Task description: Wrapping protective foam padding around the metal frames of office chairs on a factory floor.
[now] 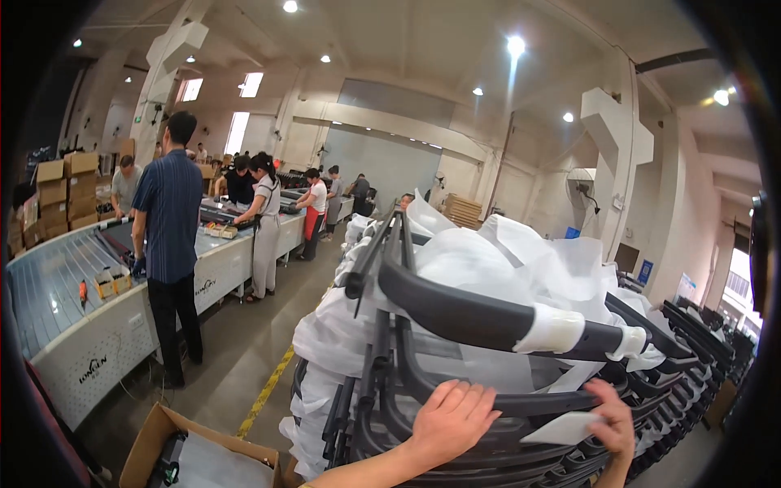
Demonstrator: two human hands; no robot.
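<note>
The person's left hand (452, 419) lies palm down on a stack of black curved frames (455, 382), fingers curled over the top edge of one dark bar so that it grips the bar. The right hand (614, 419) is just beside it to the right, thumb and fingers pinched on a small white card (565, 429) that rests against the same stack. The frames are piled near the lower middle of the view, nested one inside another, and the row of them runs away to the right. Above the hands one thick black tube (464, 313) arches across the pile, with white wrapping (560, 329) taped around it near its right end. Loose white plastic bags (488, 260) are bunched over and behind the frames.

At the lower left an open cardboard box (154, 435) sits on the floor (236, 358), with white sheet material and a dark object inside. A yellow line (267, 390) runs along the floor next to it. To the left stands a long white tabletop (89, 342) with a ribbed surface, and a person in a dark striped shirt (169, 220) stands at it, back turned. Farther along several more people work at the same line. Stacked brown cartons (65, 191) stand at the far left.
</note>
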